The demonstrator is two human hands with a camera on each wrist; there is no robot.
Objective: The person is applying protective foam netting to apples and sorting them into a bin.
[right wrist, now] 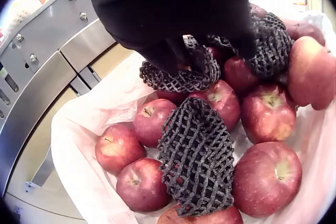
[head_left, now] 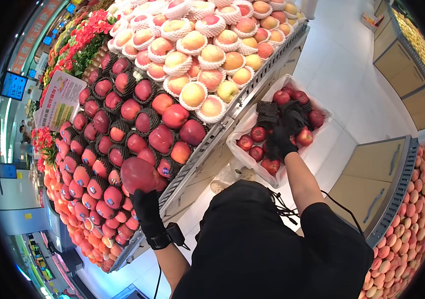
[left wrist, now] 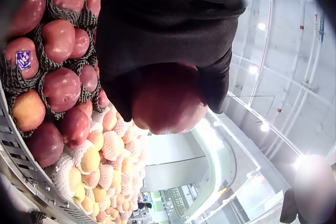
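My gloved left hand (head_left: 146, 202) grips a large dark red apple (head_left: 139, 175) over the near edge of the apple display. Seen from the left wrist, gloved fingers wrap both sides of this apple (left wrist: 170, 100). My gloved right hand (head_left: 284, 138) is down in a lined crate (head_left: 235, 144) of red apples. In the right wrist view its fingers (right wrist: 168, 53) bend down onto a black foam net sleeve (right wrist: 181, 79); I cannot tell whether they pinch it. A second net sleeve (right wrist: 270, 45) lies by the thumb side, and another sleeve (right wrist: 197, 155) lies across apples nearer the camera.
Red apples in black nets (head_left: 115, 99) fill the sloped display on the left, with pale apples in white nets (head_left: 192, 45) behind. A slotted metal rail (head_left: 192, 169) edges it. At the right stands another fruit stand (head_left: 402, 234). A sign (head_left: 62, 99) and red flowers (head_left: 95, 25) line the far side.
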